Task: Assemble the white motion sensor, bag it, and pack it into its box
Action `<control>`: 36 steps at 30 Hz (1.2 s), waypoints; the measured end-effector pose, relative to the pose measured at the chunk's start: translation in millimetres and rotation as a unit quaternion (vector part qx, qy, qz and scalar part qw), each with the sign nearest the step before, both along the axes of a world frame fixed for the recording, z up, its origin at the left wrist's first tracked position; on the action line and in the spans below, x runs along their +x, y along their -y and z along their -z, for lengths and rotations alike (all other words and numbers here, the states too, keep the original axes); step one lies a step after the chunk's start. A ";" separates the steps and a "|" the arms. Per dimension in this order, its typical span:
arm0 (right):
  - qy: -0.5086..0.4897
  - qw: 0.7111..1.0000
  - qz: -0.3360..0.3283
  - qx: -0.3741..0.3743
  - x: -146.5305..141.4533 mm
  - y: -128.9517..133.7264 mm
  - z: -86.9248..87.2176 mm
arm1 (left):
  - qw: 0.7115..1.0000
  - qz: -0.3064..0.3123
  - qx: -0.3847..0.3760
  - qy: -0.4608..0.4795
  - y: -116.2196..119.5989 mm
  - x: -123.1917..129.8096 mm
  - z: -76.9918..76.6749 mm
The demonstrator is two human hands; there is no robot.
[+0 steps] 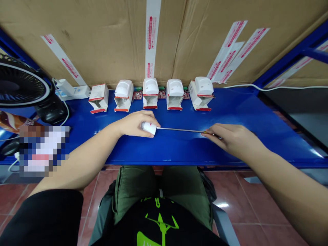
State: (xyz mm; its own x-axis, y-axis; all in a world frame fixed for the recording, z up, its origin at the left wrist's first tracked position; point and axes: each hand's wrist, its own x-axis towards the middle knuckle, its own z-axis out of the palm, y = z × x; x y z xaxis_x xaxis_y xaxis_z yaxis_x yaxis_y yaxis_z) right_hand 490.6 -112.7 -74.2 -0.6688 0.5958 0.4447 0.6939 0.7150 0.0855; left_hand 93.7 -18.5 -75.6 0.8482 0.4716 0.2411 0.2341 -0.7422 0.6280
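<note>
My left hand is wrapped round a small white device on the blue table. A long thin metal rod, like a screwdriver shaft, runs level from my right hand to the right end of the device. The fingers of my right hand are pinched round the rod's other end; its handle is mostly hidden. Behind my hands stand several small open boxes, the leftmost box with nothing on top. White devices, such as the white domed device, rest on the others.
Red circuit boards lie between the boxes. A black fan, a power strip and a brown bottle are at the left. Cardboard stands behind the table. A white cable crosses the back right.
</note>
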 end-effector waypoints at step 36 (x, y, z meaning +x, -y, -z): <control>-0.071 0.966 0.090 -0.232 6.7 -37.7 1.9 | 0.863 -0.456 0.208 -0.060 -13.4 -59.2 -46.2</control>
State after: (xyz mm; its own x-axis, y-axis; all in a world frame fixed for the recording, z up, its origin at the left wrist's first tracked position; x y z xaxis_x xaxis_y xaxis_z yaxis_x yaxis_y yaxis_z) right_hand 497.3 -75.0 -76.1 -0.4881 0.8536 0.1820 0.7910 0.5207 -0.3213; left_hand 34.5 -5.0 -29.4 0.2012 0.8503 0.4864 0.8848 -0.3707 0.2822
